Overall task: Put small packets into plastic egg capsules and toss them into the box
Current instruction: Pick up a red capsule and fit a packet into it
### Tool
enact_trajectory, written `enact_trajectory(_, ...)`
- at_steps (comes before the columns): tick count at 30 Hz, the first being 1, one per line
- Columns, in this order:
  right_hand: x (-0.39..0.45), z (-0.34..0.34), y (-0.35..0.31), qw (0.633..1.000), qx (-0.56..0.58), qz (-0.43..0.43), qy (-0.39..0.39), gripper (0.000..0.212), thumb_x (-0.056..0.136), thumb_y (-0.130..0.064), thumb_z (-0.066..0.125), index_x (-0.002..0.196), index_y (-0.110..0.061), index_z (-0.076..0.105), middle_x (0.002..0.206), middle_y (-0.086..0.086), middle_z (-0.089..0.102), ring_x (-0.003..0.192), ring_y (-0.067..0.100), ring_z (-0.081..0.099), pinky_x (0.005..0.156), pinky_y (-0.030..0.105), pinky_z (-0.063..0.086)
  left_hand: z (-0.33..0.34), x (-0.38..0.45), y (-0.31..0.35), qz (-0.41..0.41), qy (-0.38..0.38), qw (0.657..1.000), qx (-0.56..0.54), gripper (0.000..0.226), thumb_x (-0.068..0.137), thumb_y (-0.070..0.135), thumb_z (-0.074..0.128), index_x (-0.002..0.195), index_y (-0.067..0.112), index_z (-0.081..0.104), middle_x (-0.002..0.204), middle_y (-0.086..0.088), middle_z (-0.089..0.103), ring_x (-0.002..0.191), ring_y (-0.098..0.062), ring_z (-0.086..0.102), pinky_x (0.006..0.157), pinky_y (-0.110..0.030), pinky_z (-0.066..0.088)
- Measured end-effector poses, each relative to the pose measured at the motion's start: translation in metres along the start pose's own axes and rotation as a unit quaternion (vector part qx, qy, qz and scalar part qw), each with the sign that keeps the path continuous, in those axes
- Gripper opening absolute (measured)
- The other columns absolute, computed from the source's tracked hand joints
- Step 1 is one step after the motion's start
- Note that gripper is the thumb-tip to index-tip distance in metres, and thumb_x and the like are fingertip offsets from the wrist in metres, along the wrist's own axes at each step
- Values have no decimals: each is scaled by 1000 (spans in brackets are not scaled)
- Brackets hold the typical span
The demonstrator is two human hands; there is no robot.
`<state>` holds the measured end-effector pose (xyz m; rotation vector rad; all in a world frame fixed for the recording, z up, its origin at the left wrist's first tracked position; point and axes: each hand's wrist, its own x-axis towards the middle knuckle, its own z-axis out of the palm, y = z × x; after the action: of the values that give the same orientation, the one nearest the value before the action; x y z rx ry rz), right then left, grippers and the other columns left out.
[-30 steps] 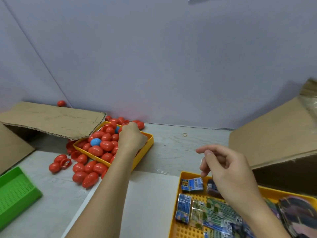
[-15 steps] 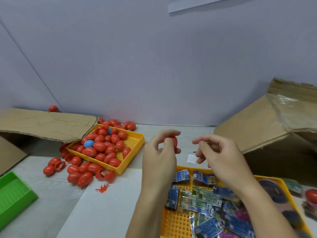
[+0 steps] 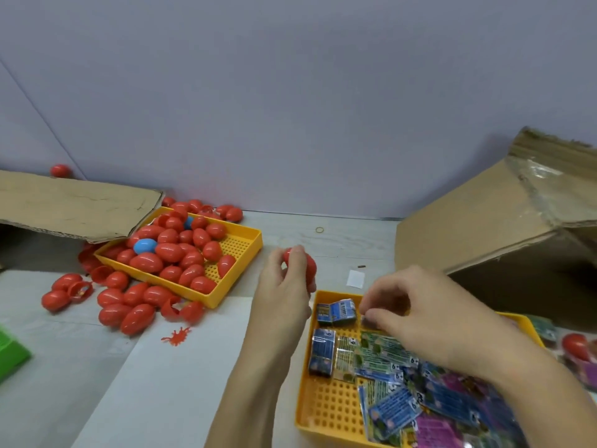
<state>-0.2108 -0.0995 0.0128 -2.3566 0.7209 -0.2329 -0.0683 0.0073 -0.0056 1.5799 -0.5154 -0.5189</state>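
red egg capsule point(image 3: 302, 260) between left hand point(image 3: 284, 292) fingers point(image 3: 298, 253).

The pale counter point(image 3: 48, 399) carries a yellow tray point(image 3: 240, 253) of red eggs by the wall and a second yellow tray point(image 3: 326, 412) of packets nearer. Loose red eggs point(image 3: 129, 305), a red splat toy point(image 3: 176, 336), a white sheet point(image 3: 168, 383), a rubber band point(image 3: 319, 230) and a paper scrap point(image 3: 355, 279) lie on it. A green tray point(image 3: 11, 354) sits at its left edge, with cardboard boxes at left point(image 3: 74, 205) and right point(image 3: 478, 221).
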Motion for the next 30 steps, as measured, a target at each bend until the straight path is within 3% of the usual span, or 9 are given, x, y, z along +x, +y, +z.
enact_trajectory(4, -15, -2, 6, 999, -53, 5, 3, 10, 87, -35, 66, 79, -40, 69, 76, -20, 63, 80, -12, 55, 60, 7, 45, 3, -1, 7, -59, -56, 985, -153, 35, 100, 40, 47, 83, 14, 63, 54, 4, 44, 44, -6, 36, 40, -21, 31)
enact_trajectory(10, -29, -3, 15, 996, -82, 21, -3, 5, 87, -40, 65, 83, -43, 66, 83, -20, 62, 79, -2, 59, 71, 21, 54, 3, -9, 15, -138, -166, 900, -378, 39, 98, 39, 42, 78, 9, 57, 59, -1, 34, 49, -12, 29, 42, -22, 29)
enact_trajectory(14, -27, 4, 17, 998, -62, -8, 13, 4, 85, -43, 66, 81, -45, 65, 86, -27, 60, 86, -8, 56, 72, 20, 53, 7, -12, 17, -131, -182, 885, -407, 33, 95, 33, 43, 79, 7, 56, 65, -8, 49, 51, -17, 42, 44, -25, 35)
enact_trajectory(18, -24, 8, 11, 994, -50, -73, 57, 20, 85, -36, 66, 73, -50, 59, 100, -45, 47, 96, -15, 49, 80, 4, 40, 11, -13, 18, -144, -179, 867, -441, 29, 93, 28, 45, 85, 4, 58, 62, -7, 44, 50, -15, 38, 41, -23, 32)
enact_trajectory(21, -24, 8, 9, 992, -43, -92, 74, 26, 85, -33, 66, 70, -52, 56, 102, -48, 46, 98, -17, 48, 82, -1, 35, 14, -16, 19, -151, -169, 876, -427, 26, 91, 30, 49, 91, 6, 57, 62, -5, 40, 52, -13, 31, 41, -22, 28)
enact_trajectory(26, -24, 8, 12, 991, -25, -103, 83, 25, 87, -33, 65, 72, -52, 56, 103, -49, 44, 101, -18, 46, 82, -1, 35, 18, -16, 21, -151, -140, 894, -399, 21, 87, 22, 56, 75, 13, 42, 63, -4, 41, 50, -11, 31, 38, -18, 26)
enact_trajectory(30, -24, 7, 12, 990, -20, -104, 96, 25, 86, -30, 65, 74, -51, 57, 98, -47, 48, 100, -18, 46, 81, -1, 35, 18, -18, 22, -148, -144, 870, -448, 23, 92, 24, 52, 94, 2, 58, 73, -9, 54, 52, -14, 47, 38, -20, 38)
